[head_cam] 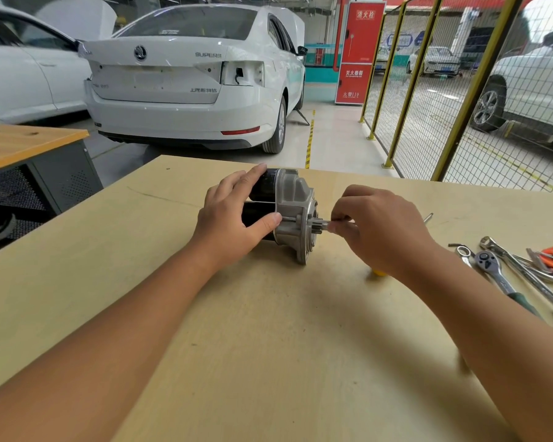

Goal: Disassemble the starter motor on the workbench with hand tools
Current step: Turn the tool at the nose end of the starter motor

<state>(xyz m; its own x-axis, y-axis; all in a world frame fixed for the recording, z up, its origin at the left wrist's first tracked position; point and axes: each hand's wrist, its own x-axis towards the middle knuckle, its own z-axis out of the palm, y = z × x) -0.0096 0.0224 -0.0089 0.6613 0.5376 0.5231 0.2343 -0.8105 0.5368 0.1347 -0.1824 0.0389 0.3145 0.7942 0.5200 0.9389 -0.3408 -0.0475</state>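
Two hands at work: my left hand (pixel 237 215) wraps the starter (pixel 288 215), which lies mid-bench with its axis left-right. My right hand (pixel 377 228) pinches a thin tool (pixel 340 222) at the pinion end. Wrenches (pixel 505 269) lie right on the bench (pixel 268 346); a white car (pixel 192 78) stands beyond.

A white car (pixel 189 81) is parked behind the worktop. A yellow wire fence (pixel 454 90) and a red cabinet (pixel 356 52) stand nearby.
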